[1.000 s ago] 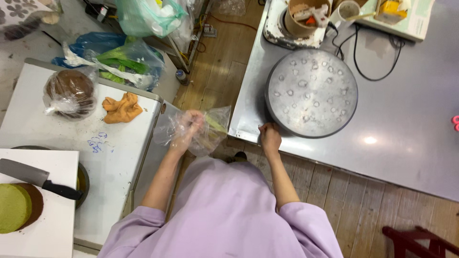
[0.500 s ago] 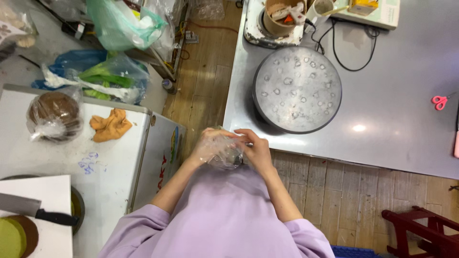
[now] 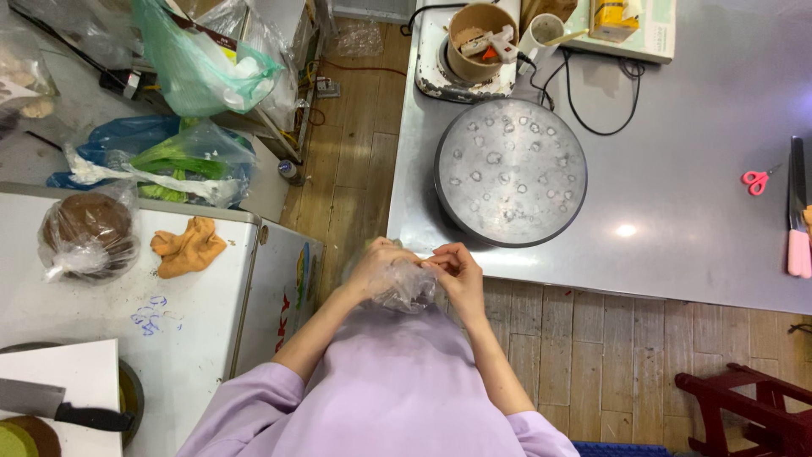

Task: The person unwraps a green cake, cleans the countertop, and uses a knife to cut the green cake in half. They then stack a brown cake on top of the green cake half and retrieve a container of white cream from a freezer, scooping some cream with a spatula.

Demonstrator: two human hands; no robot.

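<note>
Currently both hands at chest: left hand (image 3: 376,269) cups crumpled clear plastic bag (image 3: 404,286), right hand (image 3: 457,272) fingertips pinch its film. Risk: thin film tears or slips, drops near bench (image 3: 694,228) edge beside round griddle (image 3: 510,172).

Lilac sleeves (image 3: 254,406); orange cloth (image 3: 188,246); pink scissors (image 3: 757,179).

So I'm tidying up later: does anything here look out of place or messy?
Mostly the orange cloth, lying crumpled on the white chest top beside a wrapped brown cake. Both hands, left and right, hold a clear plastic bag. Nothing looks spilled.
</note>
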